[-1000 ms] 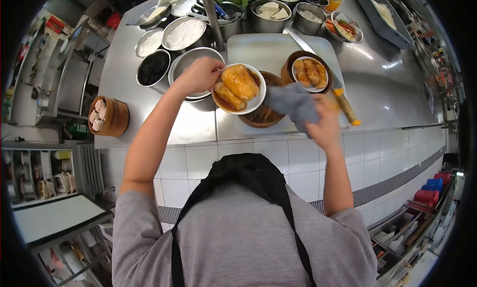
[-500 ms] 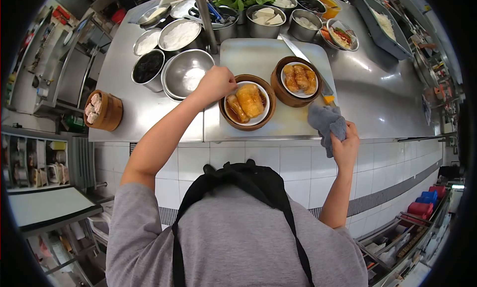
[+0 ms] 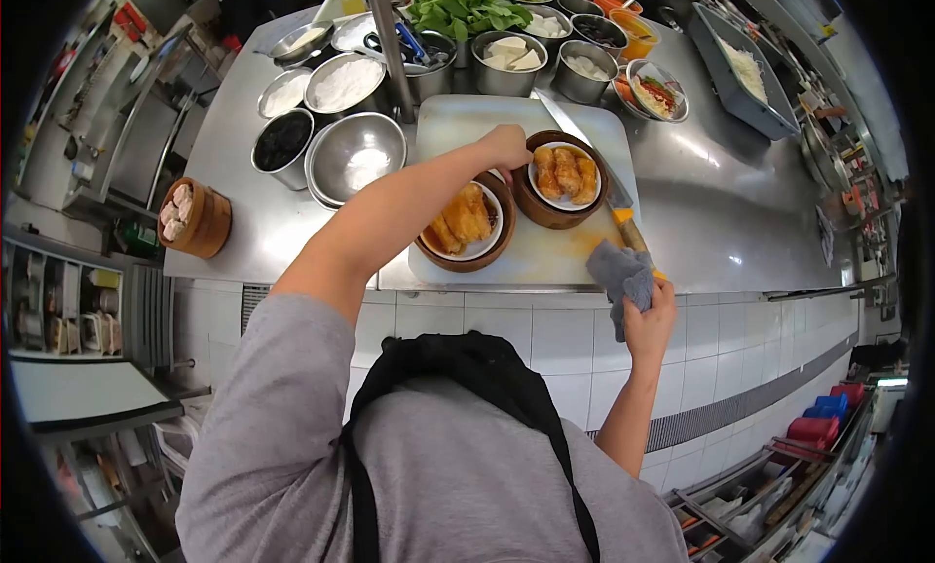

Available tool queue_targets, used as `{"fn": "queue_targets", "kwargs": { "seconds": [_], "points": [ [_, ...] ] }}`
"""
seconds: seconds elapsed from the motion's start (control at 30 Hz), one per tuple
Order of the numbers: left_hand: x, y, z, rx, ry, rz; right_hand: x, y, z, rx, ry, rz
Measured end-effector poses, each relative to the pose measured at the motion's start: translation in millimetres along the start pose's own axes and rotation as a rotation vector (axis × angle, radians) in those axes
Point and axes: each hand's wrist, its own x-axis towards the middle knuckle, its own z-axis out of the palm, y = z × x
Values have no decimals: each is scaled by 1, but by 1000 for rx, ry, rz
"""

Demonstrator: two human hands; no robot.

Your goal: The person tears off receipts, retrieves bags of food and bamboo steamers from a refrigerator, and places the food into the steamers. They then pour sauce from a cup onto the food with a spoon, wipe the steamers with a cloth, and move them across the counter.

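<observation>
My left hand point(image 3: 508, 150) reaches over the cutting board point(image 3: 545, 251), fingers curled at the left rim of a round bamboo steamer point(image 3: 534, 212). What the fingertips pinch, if anything, is hidden. In that steamer a white dish holds several glazed brown rolls point(image 3: 568, 173). A second bamboo steamer point(image 3: 463, 265) sits to its left, its dish of glazed golden pieces point(image 3: 466, 222) partly covered by my forearm. My right hand point(image 3: 651, 321) is closed on a grey cloth point(image 3: 621, 276) at the counter's front edge. Beside the right steamer lies a knife point(image 3: 570, 123), handle toward me.
Steel bowls point(image 3: 358, 156) and a container of something black point(image 3: 282, 144) stand left of the board. A smaller steamer of dumplings point(image 3: 198, 217) is near the left edge. Leafy greens point(image 3: 467, 13) and tofu pieces point(image 3: 511, 54) are behind, near an upright pole point(image 3: 394, 47). A grey tray point(image 3: 745, 76) stands at right.
My left hand has moved right, from the left steamer's rim to the right steamer's rim. My right hand still grips the cloth, and more of the knife handle shows.
</observation>
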Motion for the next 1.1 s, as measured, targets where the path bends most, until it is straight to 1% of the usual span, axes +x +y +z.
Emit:
{"fn": "queue_targets", "kwargs": {
  "seconds": [0.1,0.17,0.2,0.27,0.33,0.37,0.4,0.43,0.5,0.57,0.6,0.67,0.7,0.77,0.8,0.9,1.0,1.1],
  "points": [
    [1,2,-10,-57,30,-6,-2,4,-4,62,31,24],
    [4,5,-29,-46,0,44,1,5,-7,84,48,33],
    [-9,15,-48,349,-70,422,4,6,-9,70,42,14],
    [-22,30,-69,-112,-40,73,9,1,-12,59,31,-13],
    [-52,41,-92,-77,-38,60,22,-11,-11,-12,-37,38],
    [-62,38,-99,-62,-15,60,29,-9,-3,-8,-40,30],
    [-75,36,-108,-19,-44,48,35,-4,11,-75,-59,-85],
    [-87,32,-113,-20,-24,23,41,-3,20,-142,-78,-199],
    [-111,26,-120,-25,11,-3,43,-38,29,-428,-169,-354],
    [-133,19,-127,-96,59,-46,56,-55,46,-148,-177,-527],
    [-142,15,-132,-101,64,-51,57,-65,58,-146,-184,-533],
    [-158,5,-141,-108,125,-77,56,-85,82,-62,-261,-730],
    [-167,1,-145,-111,132,-80,54,-93,92,-59,-264,-737],
    [-183,-5,-153,-59,236,-138,53,-106,107,-127,-404,-696],
    [-190,-9,-156,-63,246,-143,56,-109,111,-123,-408,-707],
    [-207,-24,-163,-123,267,-246,58,-114,119,-128,-428,-751],
    [-222,-31,-161,-116,277,-294,58,-115,122,-168,-448,-807],
    [-228,-39,-157,-143,269,-284,56,-113,119,-182,-476,-789]
  ]
}}
